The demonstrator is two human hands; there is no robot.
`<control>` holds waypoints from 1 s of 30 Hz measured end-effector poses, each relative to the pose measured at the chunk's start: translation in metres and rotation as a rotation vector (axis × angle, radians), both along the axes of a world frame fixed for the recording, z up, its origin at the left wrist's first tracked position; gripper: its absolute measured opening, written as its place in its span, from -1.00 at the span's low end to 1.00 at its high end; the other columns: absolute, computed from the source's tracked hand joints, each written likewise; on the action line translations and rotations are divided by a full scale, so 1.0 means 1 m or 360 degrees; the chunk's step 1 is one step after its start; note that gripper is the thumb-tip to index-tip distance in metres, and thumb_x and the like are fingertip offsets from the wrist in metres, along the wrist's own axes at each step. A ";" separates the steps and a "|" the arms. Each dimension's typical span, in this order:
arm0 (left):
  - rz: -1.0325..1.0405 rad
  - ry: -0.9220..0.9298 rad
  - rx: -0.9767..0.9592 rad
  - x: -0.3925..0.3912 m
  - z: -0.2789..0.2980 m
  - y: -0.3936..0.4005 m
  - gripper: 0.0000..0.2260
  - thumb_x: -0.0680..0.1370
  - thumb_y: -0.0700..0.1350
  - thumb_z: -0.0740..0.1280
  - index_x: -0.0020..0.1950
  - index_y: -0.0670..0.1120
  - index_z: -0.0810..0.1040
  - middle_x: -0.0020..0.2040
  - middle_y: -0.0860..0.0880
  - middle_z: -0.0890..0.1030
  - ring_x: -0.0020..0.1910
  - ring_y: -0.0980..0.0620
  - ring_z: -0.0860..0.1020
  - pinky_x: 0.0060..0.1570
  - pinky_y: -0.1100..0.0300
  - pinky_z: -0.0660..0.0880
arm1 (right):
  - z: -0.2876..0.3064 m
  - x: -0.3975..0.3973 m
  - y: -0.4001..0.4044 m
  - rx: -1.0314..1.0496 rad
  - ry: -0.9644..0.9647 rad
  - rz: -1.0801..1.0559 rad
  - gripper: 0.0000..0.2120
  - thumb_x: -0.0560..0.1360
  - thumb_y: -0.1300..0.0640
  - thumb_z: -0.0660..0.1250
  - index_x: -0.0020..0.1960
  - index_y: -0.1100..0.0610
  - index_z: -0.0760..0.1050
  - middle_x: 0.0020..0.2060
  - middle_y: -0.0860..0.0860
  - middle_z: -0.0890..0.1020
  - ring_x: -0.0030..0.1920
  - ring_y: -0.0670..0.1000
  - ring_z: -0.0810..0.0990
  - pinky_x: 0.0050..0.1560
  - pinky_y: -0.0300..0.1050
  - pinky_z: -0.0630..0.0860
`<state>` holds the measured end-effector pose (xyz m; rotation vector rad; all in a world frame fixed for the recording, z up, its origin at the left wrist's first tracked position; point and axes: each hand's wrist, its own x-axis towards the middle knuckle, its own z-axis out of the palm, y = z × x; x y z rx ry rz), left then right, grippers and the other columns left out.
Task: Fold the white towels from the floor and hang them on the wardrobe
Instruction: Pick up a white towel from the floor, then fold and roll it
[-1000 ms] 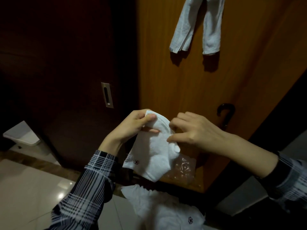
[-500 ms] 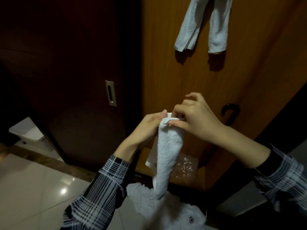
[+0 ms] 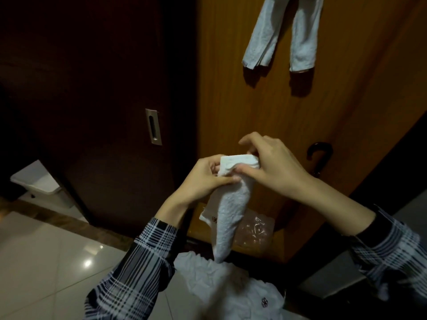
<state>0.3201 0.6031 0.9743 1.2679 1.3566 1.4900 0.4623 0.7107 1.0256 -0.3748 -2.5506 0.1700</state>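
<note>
Both hands pinch the top of a folded white towel (image 3: 227,215): left hand (image 3: 203,179) curled round its left edge, right hand (image 3: 275,162) gripping the top fold from the right, thumb underneath. Below the grip the towel hangs in a narrow tapering strip, its tip just over more white towels (image 3: 231,289) on the floor. Above the grip, two hung towels (image 3: 284,35) lie against the orange wardrobe door (image 3: 231,112); just right of it, a dark hooked handle (image 3: 320,150).
</note>
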 end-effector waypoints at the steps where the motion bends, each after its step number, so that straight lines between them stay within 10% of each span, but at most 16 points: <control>1: 0.0027 -0.0001 -0.0014 0.000 -0.001 0.000 -0.68 0.34 -0.22 0.47 0.06 -0.16 0.53 -0.09 -0.05 0.65 -0.10 0.08 0.63 -0.03 0.17 0.54 | -0.002 0.000 0.001 -0.0014 -0.0024 0.0005 -0.67 0.44 -0.07 0.40 0.10 0.11 0.50 -0.14 -0.14 0.44 -0.10 -0.13 0.38 0.00 -0.17 0.26; 9: 0.0230 0.0654 -0.0151 0.007 -0.001 -0.004 -0.60 0.24 0.15 0.56 -0.11 -0.09 0.62 -0.17 -0.02 0.67 -0.13 0.00 0.63 -0.14 0.00 0.54 | 0.008 0.004 0.001 -0.0299 0.0049 0.0165 -0.76 0.48 -0.02 0.27 -0.07 0.13 0.60 -0.15 -0.01 0.59 -0.14 -0.06 0.54 -0.12 -0.33 0.34; 16: 0.0052 0.0152 -0.0219 0.021 0.007 -0.012 -0.86 0.39 -0.19 0.51 -0.14 -0.04 0.61 -0.24 0.11 0.68 -0.17 0.17 0.63 -0.16 0.29 0.54 | 0.033 -0.002 0.008 -0.1037 0.0222 0.0312 -0.95 0.46 0.11 0.38 -0.16 -0.01 0.53 -0.22 -0.10 0.58 -0.23 -0.21 0.53 -0.22 -0.33 0.42; 21: 0.0084 -0.0302 -0.0129 0.036 0.012 -0.012 -0.87 0.44 -0.20 0.46 -0.04 -0.13 0.63 -0.11 -0.07 0.69 -0.10 -0.02 0.66 -0.05 0.13 0.60 | 0.016 -0.008 -0.003 -0.1741 0.0621 0.0354 -0.83 0.44 0.17 0.42 0.02 0.13 0.54 -0.14 -0.02 0.64 -0.18 -0.19 0.62 -0.22 -0.34 0.51; 26: 0.0536 -0.0579 0.0051 0.042 0.017 -0.008 -0.86 0.50 -0.15 0.37 0.03 -0.15 0.60 0.00 -0.13 0.68 -0.01 -0.06 0.66 0.00 0.11 0.60 | -0.037 -0.007 -0.027 -0.2636 0.0454 0.0283 -0.50 0.28 -0.09 0.39 0.07 0.23 0.55 -0.10 0.08 0.71 -0.10 0.01 0.69 -0.06 -0.15 0.61; 30: 0.1019 -0.0560 0.0175 0.033 0.021 -0.006 -0.89 0.55 -0.08 0.34 -0.12 -0.09 0.58 -0.16 -0.04 0.68 -0.18 0.10 0.66 -0.21 0.25 0.58 | -0.069 -0.002 -0.038 -0.2459 0.0125 0.0013 -0.53 0.28 -0.16 0.32 0.01 0.16 0.54 -0.22 -0.01 0.69 -0.20 -0.05 0.66 -0.16 -0.21 0.58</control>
